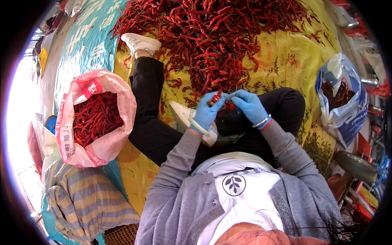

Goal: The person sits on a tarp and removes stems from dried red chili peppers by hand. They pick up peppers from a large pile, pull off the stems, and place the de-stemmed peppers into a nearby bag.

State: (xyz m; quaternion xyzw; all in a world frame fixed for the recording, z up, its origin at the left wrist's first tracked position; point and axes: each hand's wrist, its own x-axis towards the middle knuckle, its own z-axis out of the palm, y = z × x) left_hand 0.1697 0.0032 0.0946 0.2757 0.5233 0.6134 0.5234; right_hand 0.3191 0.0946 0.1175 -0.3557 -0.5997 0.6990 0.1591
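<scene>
Inside left grip, red chilli; right grip just beside.

A wide yellow plastic sheet carries a large heap of wrinkled red chillies; thin greenish-brown plant scraps are scattered on its right part. Along its left side lies a turquoise plastic sheet.

Far chillies look wrinkled, glossy; gloves smooth, rubbery; left bag crinkled, shiny plastic; near cardigan matt knit cloth.
</scene>
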